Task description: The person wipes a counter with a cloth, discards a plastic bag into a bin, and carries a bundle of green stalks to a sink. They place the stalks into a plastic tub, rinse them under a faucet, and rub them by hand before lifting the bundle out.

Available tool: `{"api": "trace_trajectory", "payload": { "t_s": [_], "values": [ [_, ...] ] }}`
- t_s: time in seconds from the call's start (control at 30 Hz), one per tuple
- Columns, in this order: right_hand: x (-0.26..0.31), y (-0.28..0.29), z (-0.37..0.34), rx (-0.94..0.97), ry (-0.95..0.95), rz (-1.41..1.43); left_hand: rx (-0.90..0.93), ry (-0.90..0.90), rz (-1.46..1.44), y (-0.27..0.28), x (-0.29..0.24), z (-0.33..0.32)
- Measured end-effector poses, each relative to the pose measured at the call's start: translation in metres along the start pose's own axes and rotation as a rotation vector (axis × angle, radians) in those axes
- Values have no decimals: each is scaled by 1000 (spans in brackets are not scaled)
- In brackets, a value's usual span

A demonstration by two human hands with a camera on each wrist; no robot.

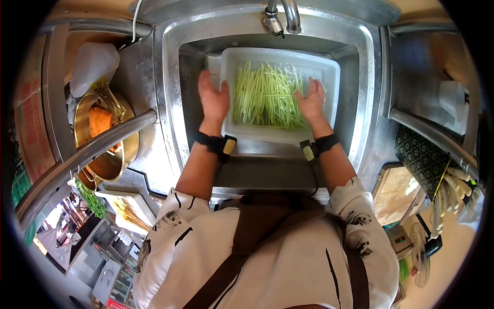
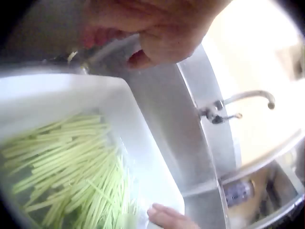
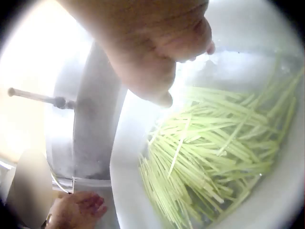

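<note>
Long pale green stalks (image 1: pixel 270 95) lie in water in a white rectangular tub (image 1: pixel 280 135) inside a metal sink. Just outside the tub's left wall is the left hand (image 1: pixel 213 98), fingers extended and holding nothing; the left wrist view shows that hand (image 2: pixel 157 33) above the sink floor. Over the right part of the tub, beside the stalks, the right hand (image 1: pixel 312 100) has its fingers spread and empty. In the right wrist view the right hand (image 3: pixel 152 52) hangs above the water and the stalks (image 3: pixel 205 148).
A faucet (image 1: pixel 292 18) stands at the sink's back edge. On the left are a metal rail (image 1: pixel 92 149) and a brass-coloured pot (image 1: pixel 128 149) with orange pieces. A wooden board (image 1: pixel 396 193) and a patterned bag (image 1: pixel 422 159) with pale stalks are on the right.
</note>
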State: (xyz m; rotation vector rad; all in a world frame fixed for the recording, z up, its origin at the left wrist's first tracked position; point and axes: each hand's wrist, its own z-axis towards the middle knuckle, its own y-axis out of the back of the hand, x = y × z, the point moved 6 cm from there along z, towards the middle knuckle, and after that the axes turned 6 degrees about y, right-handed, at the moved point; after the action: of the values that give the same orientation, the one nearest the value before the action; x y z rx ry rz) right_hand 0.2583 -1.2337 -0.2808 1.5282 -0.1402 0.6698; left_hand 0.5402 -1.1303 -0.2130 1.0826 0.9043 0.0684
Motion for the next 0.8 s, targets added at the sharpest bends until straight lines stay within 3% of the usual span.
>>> {"api": "trace_trajectory", "payload": {
  "t_s": [0.03, 0.1, 0.13, 0.2, 0.33, 0.4, 0.43, 0.5, 0.63, 0.7, 0.8],
  "values": [
    [-4, -8, -3, 97, -76, 31, 3, 2, -1, -6, -8, -8],
    [-9, -23, -8, 287, -227, 90, 370, 91, -193, -40, -23, -26],
    [-6, -24, -8, 284, -229, 86, 372, 90, -198, -52, -23, -30],
    [4, -38, -12, 451, -291, 1, 557, 462, -104, -92, 6, -49],
    [30, -74, -17, 541, -342, 329, 465, 574, 132, -118, 7, -61],
    [47, -93, -25, 427, -383, 574, 574, 743, -270, -156, 43, -70],
    [49, -101, -25, 419, -382, 584, 571, 733, -263, -151, 45, -64],
    [52, -122, -34, 514, -491, 812, 758, 753, -751, -143, 30, -67],
    [71, -73, -23, 516, -347, 757, 653, 861, -786, -105, 0, -62],
    [74, -58, -14, 373, -218, 870, 528, 745, -874, -98, -9, -54],
    [55, -51, -9, 394, -341, 870, 508, 741, -752, -82, -16, -45]
  ]
}}
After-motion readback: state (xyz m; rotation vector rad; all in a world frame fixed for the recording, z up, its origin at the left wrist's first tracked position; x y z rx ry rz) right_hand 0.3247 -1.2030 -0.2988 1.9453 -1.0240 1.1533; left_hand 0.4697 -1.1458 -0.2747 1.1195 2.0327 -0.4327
